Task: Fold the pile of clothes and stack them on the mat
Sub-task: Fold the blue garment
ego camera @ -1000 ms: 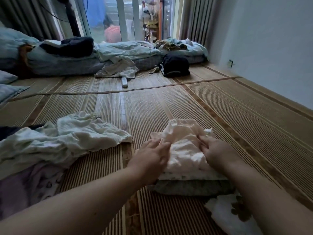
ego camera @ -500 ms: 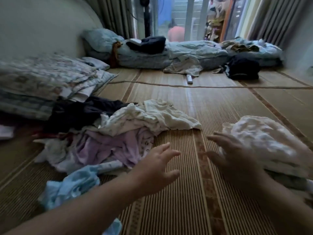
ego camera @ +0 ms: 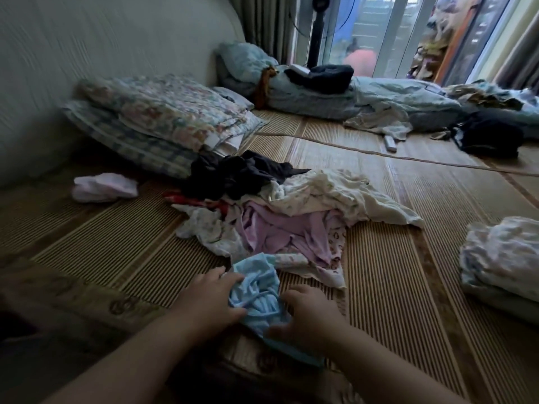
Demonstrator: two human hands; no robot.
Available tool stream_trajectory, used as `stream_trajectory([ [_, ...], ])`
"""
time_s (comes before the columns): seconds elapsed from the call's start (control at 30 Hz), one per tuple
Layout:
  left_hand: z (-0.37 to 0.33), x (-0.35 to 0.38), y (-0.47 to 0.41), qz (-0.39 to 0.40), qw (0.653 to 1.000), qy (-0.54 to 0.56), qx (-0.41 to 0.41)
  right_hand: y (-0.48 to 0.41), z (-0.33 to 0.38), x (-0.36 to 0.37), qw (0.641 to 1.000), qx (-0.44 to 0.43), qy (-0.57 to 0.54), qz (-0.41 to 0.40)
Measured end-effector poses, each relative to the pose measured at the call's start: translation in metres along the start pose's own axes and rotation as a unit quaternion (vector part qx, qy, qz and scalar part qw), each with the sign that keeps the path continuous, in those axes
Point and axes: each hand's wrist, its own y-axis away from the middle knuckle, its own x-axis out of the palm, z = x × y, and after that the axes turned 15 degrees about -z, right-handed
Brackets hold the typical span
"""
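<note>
A crumpled light blue garment (ego camera: 258, 293) lies on the woven mat (ego camera: 393, 301) at the near edge of the unfolded pile (ego camera: 280, 217). My left hand (ego camera: 210, 301) grips its left side with curled fingers. My right hand (ego camera: 306, 312) grips its right side, fingers curled into the cloth. The pile holds a cream cloth, pink and patterned pieces, a dark garment and something red. A stack of folded clothes (ego camera: 504, 266), a pale printed piece on top, sits on the mat at the right edge.
Folded quilts and a checked cushion (ego camera: 163, 123) lie against the wall at the left. A small pink-white item (ego camera: 103, 186) sits alone on the mat. Bedding (ego camera: 379, 97), a black bag (ego camera: 490, 135) and a remote (ego camera: 390, 142) lie at the back by the glass door.
My view swung left from the folded stack to the pile. Both hands left the stack, crossed the mat open, and now grip the light blue garment.
</note>
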Motion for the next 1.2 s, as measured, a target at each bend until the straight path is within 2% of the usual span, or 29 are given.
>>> stream_trajectory([
  [0.07, 0.005, 0.001, -0.001, -0.006, 1.000, 0.006, 0.014, 0.003, 0.002, 0.012, 0.998, 0.006, -0.014, -0.059],
  [0.17, 0.004, -0.004, -0.004, -0.028, 0.995, 0.095, -0.003, 0.008, 0.002, 0.010, 0.986, 0.058, -0.117, -0.105],
  [0.27, -0.004, -0.012, -0.001, -0.074, 0.979, 0.185, -0.038, 0.019, -0.007, -0.009, 0.947, 0.140, -0.249, -0.146],
  [0.33, -0.013, -0.019, 0.001, -0.128, 0.953, 0.266, -0.062, 0.031, -0.019, -0.027, 0.909, 0.171, -0.331, -0.187],
  [0.47, -0.055, -0.049, 0.005, -0.174, 0.884, 0.423, -0.097, 0.060, -0.043, -0.073, 0.791, 0.227, -0.509, -0.253],
  [0.53, -0.082, -0.060, 0.007, -0.156, 0.844, 0.499, -0.119, 0.075, -0.056, -0.094, 0.761, 0.236, -0.538, -0.274],
  [0.6, -0.111, -0.071, 0.010, -0.101, 0.788, 0.591, -0.139, 0.089, -0.069, -0.109, 0.743, 0.230, -0.562, -0.281],
  [0.63, -0.121, -0.074, 0.010, -0.086, 0.774, 0.612, -0.139, 0.093, -0.074, -0.115, 0.732, 0.225, -0.579, -0.280],
  [0.73, -0.150, -0.081, 0.008, -0.069, 0.790, 0.600, -0.103, 0.111, -0.089, -0.132, 0.711, 0.210, -0.606, -0.287],
  [0.87, -0.171, -0.086, 0.001, -0.028, 0.822, 0.568, -0.033, 0.131, -0.111, -0.156, 0.727, 0.190, -0.589, -0.298],
  [1.0, -0.180, -0.089, -0.006, 0.020, 0.855, 0.516, 0.036, 0.143, -0.129, -0.184, 0.723, 0.190, -0.612, -0.257],
  [1.07, -0.185, -0.091, -0.009, 0.025, 0.869, 0.490, 0.064, 0.148, -0.133, -0.197, 0.735, 0.189, -0.600, -0.253],
  [1.13, -0.189, -0.091, -0.011, 0.020, 0.878, 0.471, 0.088, 0.152, -0.134, -0.210, 0.742, 0.186, -0.580, -0.282],
  [1.2, -0.193, -0.093, -0.013, 0.014, 0.890, 0.441, 0.113, 0.152, -0.137, -0.221, 0.733, 0.191, -0.586, -0.288],
])
